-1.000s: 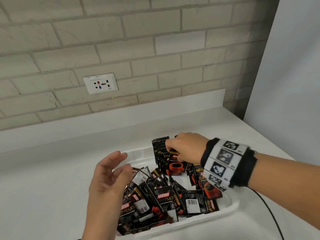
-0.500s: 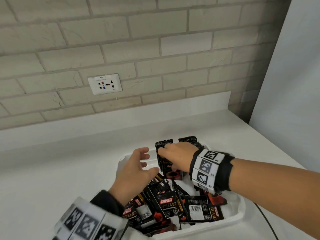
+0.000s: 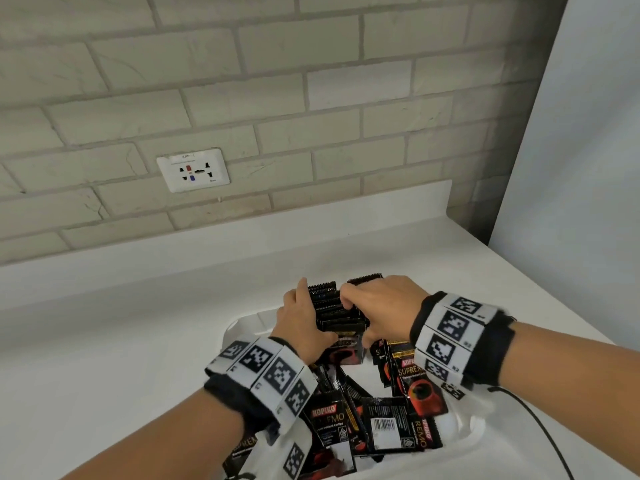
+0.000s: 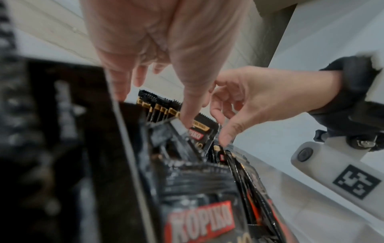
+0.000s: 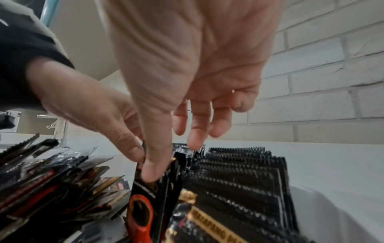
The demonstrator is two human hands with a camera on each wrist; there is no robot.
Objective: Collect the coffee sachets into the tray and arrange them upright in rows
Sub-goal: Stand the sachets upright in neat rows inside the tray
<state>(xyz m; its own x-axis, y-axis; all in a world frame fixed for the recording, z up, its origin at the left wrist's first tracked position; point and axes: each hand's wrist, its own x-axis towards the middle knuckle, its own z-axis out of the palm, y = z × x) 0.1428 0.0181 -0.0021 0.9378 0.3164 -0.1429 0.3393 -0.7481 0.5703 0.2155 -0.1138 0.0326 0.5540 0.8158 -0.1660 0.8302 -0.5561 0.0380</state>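
A white tray [image 3: 242, 325] on the counter holds black Kopiko sachets. At its far end a row of upright sachets [image 3: 329, 306] stands, with a second upright row [image 3: 365, 279] behind my right hand. My left hand [image 3: 306, 311] lies along the row's left side, thumb [image 4: 188, 118] on the front sachet. My right hand [image 3: 360, 317] reaches over the row's top, its thumb [image 5: 151, 171] pressing the front sachet [image 5: 143, 197]. Both hands squeeze the row between them. Loose sachets [image 3: 381, 420] lie jumbled in the near half of the tray.
The white counter [image 3: 104, 341] runs back to a low ledge under a brick wall with a power socket [image 3: 193, 169]. A white panel [image 3: 571, 168] closes the right side. A black cable [image 3: 540, 427] trails off my right wrist over the counter.
My left hand has moved from above the loose pile forward to the left side of the upright row. The right hand stayed on the row.
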